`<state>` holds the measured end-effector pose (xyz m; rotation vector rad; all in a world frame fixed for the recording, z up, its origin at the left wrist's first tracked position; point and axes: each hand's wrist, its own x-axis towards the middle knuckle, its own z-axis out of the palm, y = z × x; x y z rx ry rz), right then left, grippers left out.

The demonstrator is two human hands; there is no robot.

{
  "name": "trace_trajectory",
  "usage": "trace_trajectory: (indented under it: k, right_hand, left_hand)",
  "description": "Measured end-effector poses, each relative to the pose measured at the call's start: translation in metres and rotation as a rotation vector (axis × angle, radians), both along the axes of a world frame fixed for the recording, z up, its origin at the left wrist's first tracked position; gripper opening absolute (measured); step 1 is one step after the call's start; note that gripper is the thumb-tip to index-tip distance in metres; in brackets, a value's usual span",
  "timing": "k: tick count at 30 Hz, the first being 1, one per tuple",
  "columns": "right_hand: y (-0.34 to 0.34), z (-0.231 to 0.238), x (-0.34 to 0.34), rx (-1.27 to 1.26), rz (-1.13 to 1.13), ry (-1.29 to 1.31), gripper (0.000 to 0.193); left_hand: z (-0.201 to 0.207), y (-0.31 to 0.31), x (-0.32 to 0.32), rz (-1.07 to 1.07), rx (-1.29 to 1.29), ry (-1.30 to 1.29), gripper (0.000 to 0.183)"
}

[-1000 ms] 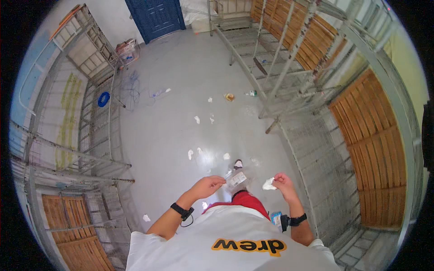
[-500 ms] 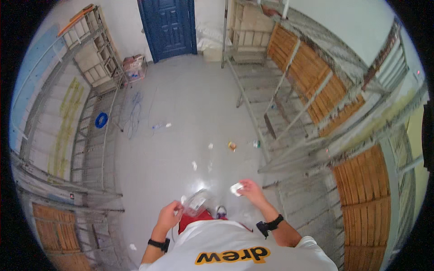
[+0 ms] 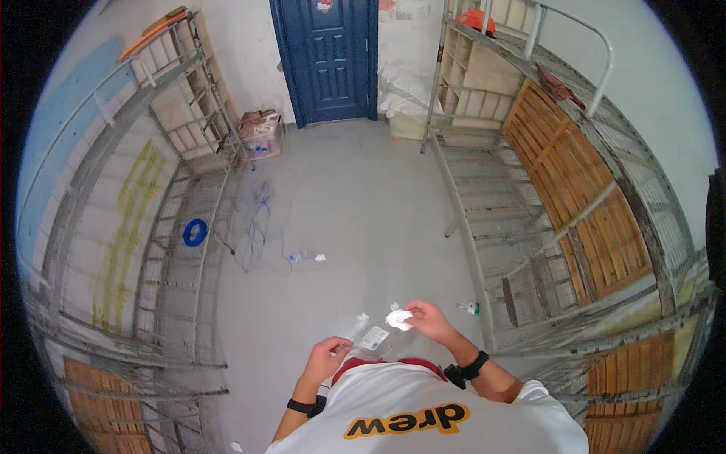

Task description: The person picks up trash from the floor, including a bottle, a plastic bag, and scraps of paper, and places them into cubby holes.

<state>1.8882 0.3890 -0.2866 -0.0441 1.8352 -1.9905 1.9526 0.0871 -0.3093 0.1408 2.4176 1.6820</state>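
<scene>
In front of my waist, my left hand [image 3: 330, 356] is closed on the edge of a clear plastic package [image 3: 373, 337] with a white printed label. My right hand [image 3: 428, 321] pinches a crumpled piece of white paper [image 3: 398, 319] between thumb and fingers. The paper is just above and to the right of the package; whether the two touch, I cannot tell. Each wrist wears a black strap.
Metal bunk frames stand along both sides, the right one [image 3: 522, 204] with wooden slats. Litter on the grey floor includes a plastic bottle [image 3: 304, 257], a green-labelled bottle [image 3: 473, 309] and tangled blue cord [image 3: 257, 223]. A filled plastic box [image 3: 262, 144] sits near the blue door [image 3: 333, 68].
The view has tilted up toward the door. My hands have come closer together, so the white paper is now beside the plastic package. Both hands keep their hold.
</scene>
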Motion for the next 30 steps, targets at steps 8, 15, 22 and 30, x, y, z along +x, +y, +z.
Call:
trace_trajectory:
  k: [8,15,22,30]
  right_hand:
    - [0.073,-0.027,-0.157,0.054,-0.470,-0.082,0.015]
    - [0.155,-0.065,-0.345,-0.023,-0.612,-0.209,0.015]
    - [0.177,-0.015,-0.566,0.037,-0.432,-0.097,0.016]
    - [0.154,-0.022,-0.812,0.034,-0.099,-0.066,0.019]
  left_hand:
    - [0.026,0.047,-0.245,-0.291,-0.045,0.031,0.010]
    - [-0.004,0.133,-0.460,-0.431,-0.056,0.056,0.010]
    - [0.033,0.161,-0.644,-0.405,-0.178,0.164,0.010]
    - [0.003,0.153,-0.812,-0.144,-0.278,0.191,0.006]
